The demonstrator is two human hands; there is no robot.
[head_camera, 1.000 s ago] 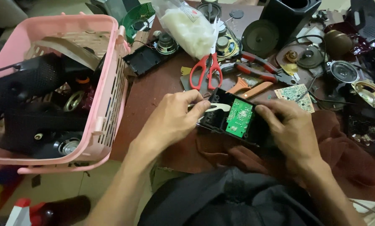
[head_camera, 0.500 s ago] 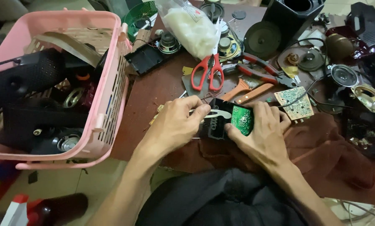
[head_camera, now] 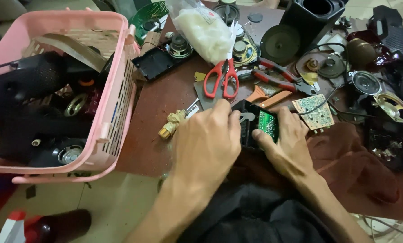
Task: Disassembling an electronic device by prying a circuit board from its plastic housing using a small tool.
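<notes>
Both hands meet over a small black plastic housing (head_camera: 251,128) at the near middle of the desk (head_camera: 152,135). Left hand (head_camera: 206,144), back turned to the camera, covers the housing's left part with fingers curled toward it; whether they grip is hidden. Right hand (head_camera: 289,144) grasps the housing from the right, thumb pressed on the green circuit board (head_camera: 268,125) seated inside. A pale flat piece (head_camera: 246,118) lies on the housing between the two hands. Just beyond stand red-handled scissors (head_camera: 221,80), red-handled pliers (head_camera: 278,78) and an orange-handled tool (head_camera: 271,96). A loose beige circuit board (head_camera: 314,112) lies right of the right hand. Small loudspeaker drivers (head_camera: 365,83) are scattered along the far and right edges, beside a clear bag of white filling (head_camera: 203,29). A pink plastic basket (head_camera: 116,90) with dark parts stands at the left.
</notes>
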